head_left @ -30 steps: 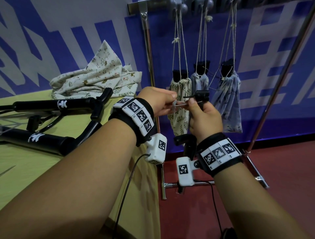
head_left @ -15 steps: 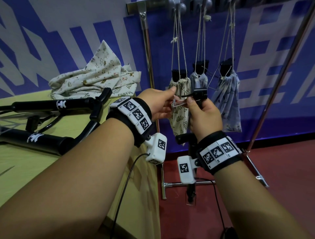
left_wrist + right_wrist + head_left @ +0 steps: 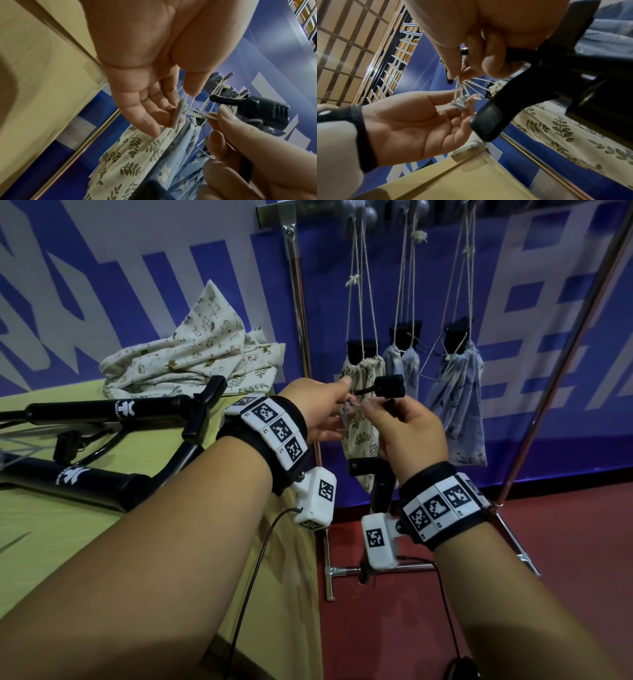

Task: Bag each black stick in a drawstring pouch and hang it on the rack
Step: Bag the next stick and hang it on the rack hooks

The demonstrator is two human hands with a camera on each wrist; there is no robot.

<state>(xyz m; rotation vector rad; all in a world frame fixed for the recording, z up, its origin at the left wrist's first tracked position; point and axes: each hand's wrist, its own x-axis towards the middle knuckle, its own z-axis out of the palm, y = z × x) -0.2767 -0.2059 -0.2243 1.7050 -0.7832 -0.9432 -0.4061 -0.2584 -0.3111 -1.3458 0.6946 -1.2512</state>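
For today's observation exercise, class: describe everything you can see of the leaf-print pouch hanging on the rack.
The leaf-print pouch is cream cloth printed with dark green leafy sprigs. Its neck is gathered shut around a black stick end that pokes out on top. Pale cords rise from the neck, one knotted, up to the rack's pegs. It hangs straight, leftmost of the hung pouches, beside the rack's upright pole. Both hands work in front of it; whether they touch it cannot be told.

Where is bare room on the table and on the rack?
Bare tabletop lies nearer than the black sticks. On the rack, room lies between the rightmost pouch and the slanted right pole. The three pouches crowd its left part.
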